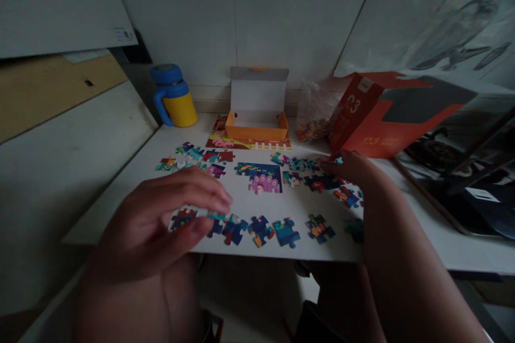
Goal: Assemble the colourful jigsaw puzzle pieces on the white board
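some puzzle pieces (184, 217) hide behind the spread left hand (155, 206); whether the right hand (349, 168) pinches, i can't tell.

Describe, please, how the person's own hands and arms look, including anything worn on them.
The left hand and right hand are both bare, with no glove, ring or watch that I can see. No sleeve shows on the left forearm or the right forearm. The light is too dim for finer marks.
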A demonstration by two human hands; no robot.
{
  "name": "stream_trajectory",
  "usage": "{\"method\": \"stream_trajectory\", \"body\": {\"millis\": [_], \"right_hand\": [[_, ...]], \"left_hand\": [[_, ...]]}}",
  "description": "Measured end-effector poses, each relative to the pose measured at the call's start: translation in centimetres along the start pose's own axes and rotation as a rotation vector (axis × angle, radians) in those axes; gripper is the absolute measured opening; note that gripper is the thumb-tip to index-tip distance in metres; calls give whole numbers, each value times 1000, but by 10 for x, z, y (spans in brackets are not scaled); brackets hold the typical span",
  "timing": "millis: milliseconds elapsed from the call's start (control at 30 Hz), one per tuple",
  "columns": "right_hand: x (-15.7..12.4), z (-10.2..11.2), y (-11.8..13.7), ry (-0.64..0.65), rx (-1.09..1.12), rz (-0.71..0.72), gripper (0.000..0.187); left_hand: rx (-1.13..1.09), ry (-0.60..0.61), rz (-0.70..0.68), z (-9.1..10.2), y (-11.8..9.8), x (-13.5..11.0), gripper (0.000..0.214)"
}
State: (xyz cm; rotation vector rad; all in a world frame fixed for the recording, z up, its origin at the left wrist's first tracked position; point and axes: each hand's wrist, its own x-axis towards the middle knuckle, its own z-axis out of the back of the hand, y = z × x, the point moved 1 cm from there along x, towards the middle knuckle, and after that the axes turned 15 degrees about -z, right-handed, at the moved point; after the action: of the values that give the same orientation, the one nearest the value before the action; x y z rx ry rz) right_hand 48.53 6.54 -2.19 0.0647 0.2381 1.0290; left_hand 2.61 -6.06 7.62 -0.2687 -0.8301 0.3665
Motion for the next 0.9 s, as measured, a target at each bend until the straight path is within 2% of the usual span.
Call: {"method": "stream_trajectory", "body": {"millis": [67, 133, 300, 467, 567, 633, 700, 767, 833, 900], "right_hand": [[4, -3, -3, -84, -59, -41, 59], [8, -5, -7, -109, -88, -60, 64], [9, -6, -7, -53, -50, -20, 52], [-4, 1, -6, -7, 91, -36, 36], [-13, 10, -6, -74, 228, -19, 36], [-21, 15, -3, -69, 380, -22, 38], [-31, 16, 7, -12, 610, -1, 42], [-45, 13, 23, 100, 866, 68, 50], [-62, 6, 43, 279, 1033, 157, 58], [-81, -3, 64, 470, 1053, 235, 56]], "left_hand": [[50, 42, 43, -15, 24, 14, 12], [134, 93, 99, -33, 44, 20, 12], [219, 186, 128, -69, 81, 14, 16], [250, 195, 128, -80, 99, 9, 18], [247, 184, 142, -79, 101, 10, 17], [229, 160, 143, -78, 99, 10, 16], [206, 137, 143, -78, 96, 11, 15], [181, 125, 155, -78, 93, 13, 14], [152, 124, 173, -79, 90, 15, 12], [136, 119, 197, -80, 88, 16, 9]]}}
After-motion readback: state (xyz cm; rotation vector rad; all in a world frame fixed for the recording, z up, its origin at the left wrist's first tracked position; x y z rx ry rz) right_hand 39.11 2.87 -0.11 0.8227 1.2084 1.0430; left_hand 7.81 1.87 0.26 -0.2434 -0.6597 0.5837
